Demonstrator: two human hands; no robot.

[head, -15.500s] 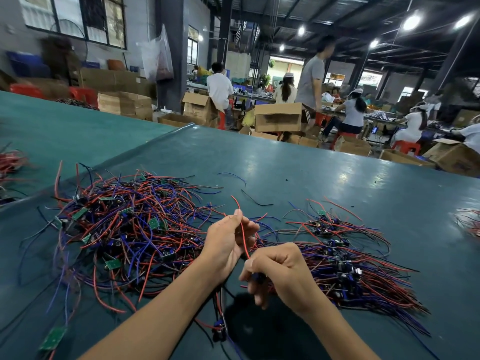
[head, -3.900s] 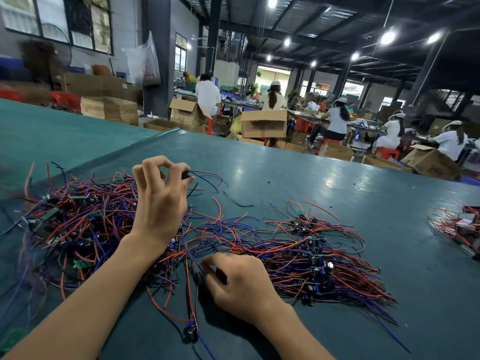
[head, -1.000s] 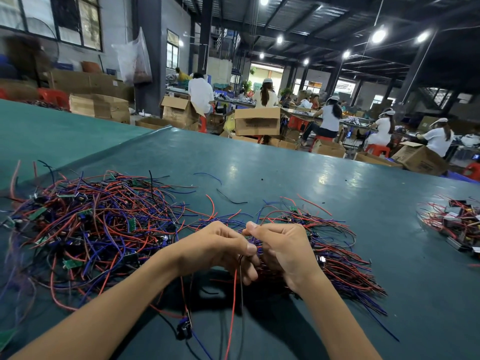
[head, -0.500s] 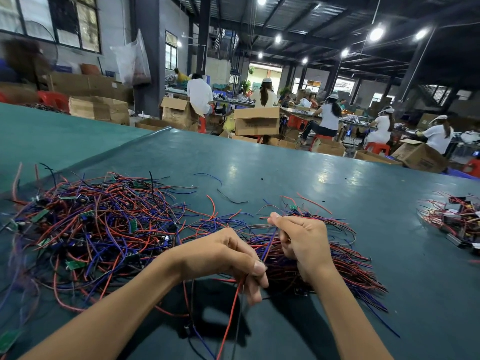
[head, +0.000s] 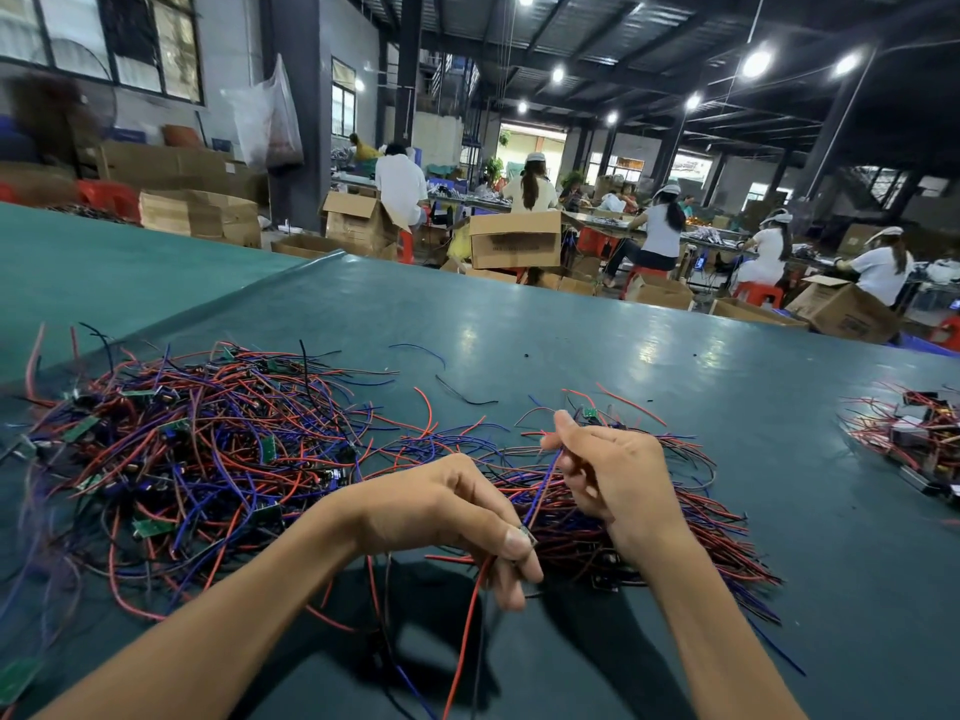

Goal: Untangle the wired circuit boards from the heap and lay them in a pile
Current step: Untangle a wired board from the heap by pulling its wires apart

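Left hand pinches wires, right hand too

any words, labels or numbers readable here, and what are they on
Nothing here can be read.
Middle cardboard box: dark printed band, too blurred.
Right cardboard box: dark print, too blurred.
Green circuit boards: markings, if any, too small.

Forearms bare; left hand, right hand bare; nails short, apparently.
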